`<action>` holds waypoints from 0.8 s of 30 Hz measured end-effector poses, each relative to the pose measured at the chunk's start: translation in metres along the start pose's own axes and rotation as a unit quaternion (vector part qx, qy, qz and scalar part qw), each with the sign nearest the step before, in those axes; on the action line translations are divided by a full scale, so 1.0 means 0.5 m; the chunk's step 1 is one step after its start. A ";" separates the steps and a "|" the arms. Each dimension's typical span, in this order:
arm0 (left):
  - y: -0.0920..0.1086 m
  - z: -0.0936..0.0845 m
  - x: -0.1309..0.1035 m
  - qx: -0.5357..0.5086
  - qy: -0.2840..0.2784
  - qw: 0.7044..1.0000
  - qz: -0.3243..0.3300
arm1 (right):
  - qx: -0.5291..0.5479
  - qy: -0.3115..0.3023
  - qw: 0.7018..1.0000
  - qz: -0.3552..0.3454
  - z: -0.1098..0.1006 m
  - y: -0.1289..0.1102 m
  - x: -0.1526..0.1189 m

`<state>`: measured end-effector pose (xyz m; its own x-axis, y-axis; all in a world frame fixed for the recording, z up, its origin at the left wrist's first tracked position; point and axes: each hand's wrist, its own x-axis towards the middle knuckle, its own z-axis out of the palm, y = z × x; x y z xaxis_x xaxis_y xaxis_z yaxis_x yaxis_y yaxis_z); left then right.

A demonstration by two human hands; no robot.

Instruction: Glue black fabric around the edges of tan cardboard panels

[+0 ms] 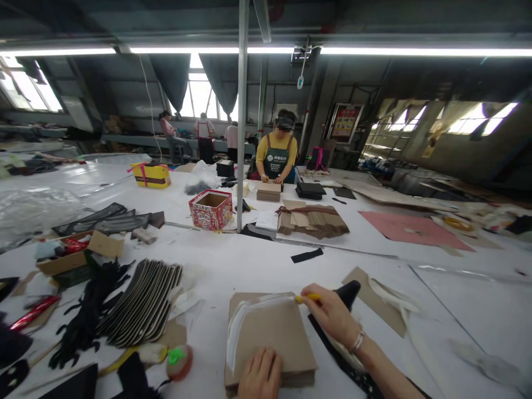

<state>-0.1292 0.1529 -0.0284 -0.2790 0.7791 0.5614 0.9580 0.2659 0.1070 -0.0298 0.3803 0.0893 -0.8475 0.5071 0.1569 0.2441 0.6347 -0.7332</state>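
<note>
A stack of brown cardboard sheets (pixel 274 330) lies in front of me. A wet-looking white curved streak (pixel 236 327) runs along the left and far edges of its top sheet. My left hand (pixel 261 376) rests flat on the near edge of the stack, fingers stretched out. In my right hand (pixel 332 316) is a yellow-handled brush (pixel 308 298), pinched between the fingers. Its tip is at the stack's far right corner, by the end of the streak; the bristles are too small to make out. Under the right wrist lies a dark strip-shaped piece (pixel 326 338), partly hidden.
Left of the stack are curved dark pieces (pixel 143 305) in a row, black straps (pixel 89 310) and a strawberry-shaped pincushion-like object (pixel 179 363). A metal post (pixel 241 138) rises beyond, near a red box (pixel 210 210). Across the table, a co-worker (pixel 277 152) handles brown boards.
</note>
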 end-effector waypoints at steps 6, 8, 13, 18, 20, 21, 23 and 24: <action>0.000 -0.044 0.045 -0.022 -0.175 0.984 -0.026 | -0.070 -0.135 0.983 -0.104 0.012 -0.082 -0.139; 0.006 -0.066 0.066 -0.025 -0.243 0.969 -0.037 | -0.002 -0.113 0.993 -0.029 -0.014 -0.089 -0.172; 0.011 -0.111 0.109 -0.001 -0.347 0.938 -0.006 | 0.165 0.123 0.964 0.170 -0.072 -0.055 -0.274; 0.005 -0.142 0.127 0.006 -0.365 0.929 0.059 | 0.287 0.289 0.872 0.272 -0.056 -0.009 -0.408; -0.001 -0.162 0.137 0.011 -0.358 0.930 0.079 | 0.295 0.323 0.847 0.302 -0.049 -0.006 -0.451; -0.006 -0.175 0.146 0.014 -0.353 0.931 0.086 | 0.287 0.329 0.843 0.316 -0.049 -0.007 -0.468; -0.018 -0.209 0.168 0.014 -0.314 0.945 0.090 | 0.245 0.319 0.855 0.329 -0.050 -0.018 -0.493; -0.024 -0.230 0.181 0.008 -0.276 0.958 0.085 | 0.221 0.299 0.869 0.327 -0.051 -0.026 -0.500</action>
<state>-0.1585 0.1549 0.1153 -0.1164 0.9919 0.0508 0.9927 0.1145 0.0384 0.1909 0.2600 0.0766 -0.1670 0.9710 -0.1711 0.2644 -0.1231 -0.9565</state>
